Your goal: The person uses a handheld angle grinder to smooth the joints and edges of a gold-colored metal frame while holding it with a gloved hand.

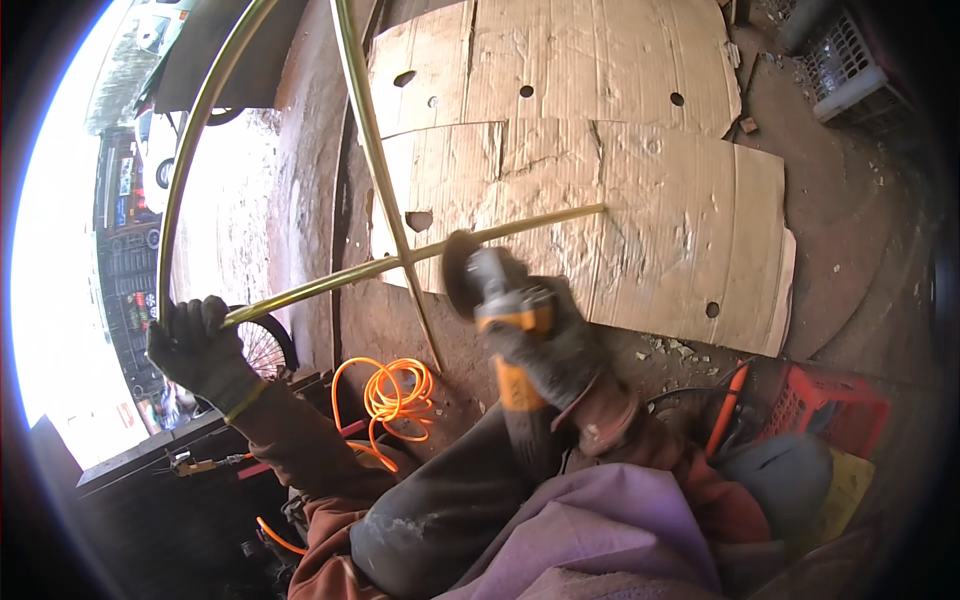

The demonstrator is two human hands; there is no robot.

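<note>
A brass-coloured metal tube frame (pixel 372 150) stands before me, with a crossing tube and a curved tube at the left. My left hand (pixel 203 352), in a dark work glove, is closed around the frame where the curved tube meets the crossing tube. In my gloved right hand (pixel 555 345) is an angle grinder (pixel 515 318) with a yellow and black body. Its round disc (pixel 461 275) is at the crossing tube, right of where the tubes cross; whether it touches, I cannot tell. The right hand and grinder are slightly blurred.
Flattened cardboard sheets (pixel 690 215) cover the floor ahead. A coiled orange hose (pixel 397 400) lies near my left knee. At the right sit a red plastic crate (pixel 825 410) and, farther back, a grey crate (pixel 845 65). A spoked wheel (pixel 265 345) shows beyond my left hand.
</note>
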